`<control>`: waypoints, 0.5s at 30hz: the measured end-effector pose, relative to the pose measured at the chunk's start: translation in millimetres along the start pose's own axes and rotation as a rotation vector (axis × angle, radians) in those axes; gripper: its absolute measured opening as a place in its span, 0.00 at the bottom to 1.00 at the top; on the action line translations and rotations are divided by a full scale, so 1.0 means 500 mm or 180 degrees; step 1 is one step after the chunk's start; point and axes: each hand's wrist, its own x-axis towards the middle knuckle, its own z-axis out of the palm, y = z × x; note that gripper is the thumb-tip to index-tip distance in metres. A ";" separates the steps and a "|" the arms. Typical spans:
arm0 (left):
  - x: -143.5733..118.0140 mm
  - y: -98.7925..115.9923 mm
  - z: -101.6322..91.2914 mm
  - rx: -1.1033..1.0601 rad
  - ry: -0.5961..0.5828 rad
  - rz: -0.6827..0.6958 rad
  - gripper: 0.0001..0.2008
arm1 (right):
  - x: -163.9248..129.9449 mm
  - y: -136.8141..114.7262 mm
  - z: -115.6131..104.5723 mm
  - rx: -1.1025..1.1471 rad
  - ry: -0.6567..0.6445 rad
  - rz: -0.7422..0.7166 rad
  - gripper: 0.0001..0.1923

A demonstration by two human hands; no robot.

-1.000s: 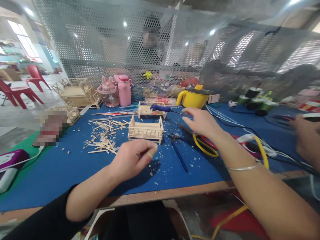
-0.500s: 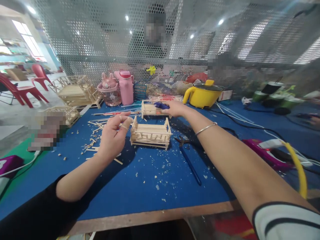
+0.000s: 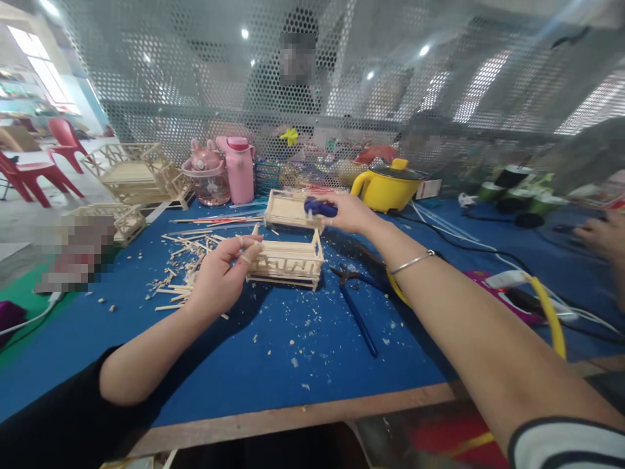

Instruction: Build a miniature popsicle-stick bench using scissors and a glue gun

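The front stick frame [image 3: 288, 264] stands on the blue bench [image 3: 273, 371], before a rear stick frame [image 3: 284, 210]. At its left end, the left hand [image 3: 219, 273] has thumb and fingers close together; whether they pinch it cannot be told. The right hand [image 3: 349, 213] grips a blue tool [image 3: 319, 207].

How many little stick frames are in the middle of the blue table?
2: the front frame beside the left hand, and the back frame behind it, near the right hand. The hands might hide others.
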 end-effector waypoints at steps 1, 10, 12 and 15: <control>0.000 0.002 0.000 -0.0017 -0.0013 -0.0028 0.13 | -0.001 -0.009 -0.008 -0.0096 -0.0050 -0.0124 0.23; -0.003 0.010 0.001 -0.0182 -0.0151 -0.0149 0.14 | -0.130 -0.112 -0.076 0.1899 0.0874 0.1129 0.22; -0.007 0.012 0.001 -0.0082 -0.0246 -0.0034 0.14 | -0.208 -0.151 -0.088 0.2524 0.0854 0.1542 0.25; -0.012 0.018 0.002 0.0026 -0.0287 0.0101 0.14 | -0.319 -0.213 -0.086 0.3037 0.0317 0.2256 0.29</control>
